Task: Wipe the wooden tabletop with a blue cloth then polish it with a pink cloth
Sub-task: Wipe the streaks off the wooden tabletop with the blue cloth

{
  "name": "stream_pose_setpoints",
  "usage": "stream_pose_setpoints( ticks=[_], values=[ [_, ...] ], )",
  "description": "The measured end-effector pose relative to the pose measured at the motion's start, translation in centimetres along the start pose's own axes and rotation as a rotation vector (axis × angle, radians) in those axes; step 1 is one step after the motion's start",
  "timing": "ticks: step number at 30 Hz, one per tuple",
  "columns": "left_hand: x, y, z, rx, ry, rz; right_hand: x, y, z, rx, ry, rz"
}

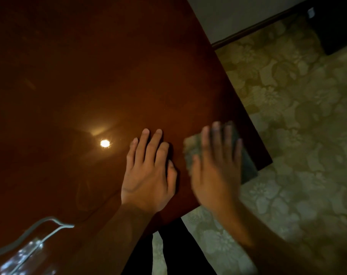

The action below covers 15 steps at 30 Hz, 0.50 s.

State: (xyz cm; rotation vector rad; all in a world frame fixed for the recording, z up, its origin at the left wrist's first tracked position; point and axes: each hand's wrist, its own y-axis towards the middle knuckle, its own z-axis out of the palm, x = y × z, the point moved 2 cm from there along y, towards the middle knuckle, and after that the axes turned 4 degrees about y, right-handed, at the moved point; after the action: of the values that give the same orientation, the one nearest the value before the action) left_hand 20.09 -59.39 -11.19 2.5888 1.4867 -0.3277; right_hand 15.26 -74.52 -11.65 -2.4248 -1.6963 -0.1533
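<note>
**Cloth under right hand at near right corner of tabletop**

Head view, dim light. The tabletop, dark reddish wood, is being seen from above; a round lamp glare is being reflected in its gloss, left of the hands.

The left hand is being laid palm down on the wood, fingers straight and close together, thumb tucked alongside. Nothing is being held by it.

The right hand is being shown blurred, just beside the left, near the right edge of the table. Its fingers are being kept straight and slightly spread, flat on top of a cloth. The cloth is being pressed against the tabletop at the near right corner; a pale, greyish part is showing left of the fingers and a darker part is reaching past the table edge on the right. Its true colour cannot be told in this light.

Off the table, a floral carpet is being seen on the right. A glass vessel with a bright rim is being caught at the lower left corner.
</note>
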Motion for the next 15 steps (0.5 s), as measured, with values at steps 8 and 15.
stream_pose_setpoints(
  ticks=[8, 15],
  values=[
    [0.1, 0.0, 0.2, -0.014, -0.039, -0.002, -1.0, 3.8, -0.4, 0.083, 0.020, -0.324],
    [0.3, 0.0, 0.0, -0.007, -0.133, -0.015, 1.7, 11.8, -0.8, -0.009, -0.031, -0.143]
  ],
)
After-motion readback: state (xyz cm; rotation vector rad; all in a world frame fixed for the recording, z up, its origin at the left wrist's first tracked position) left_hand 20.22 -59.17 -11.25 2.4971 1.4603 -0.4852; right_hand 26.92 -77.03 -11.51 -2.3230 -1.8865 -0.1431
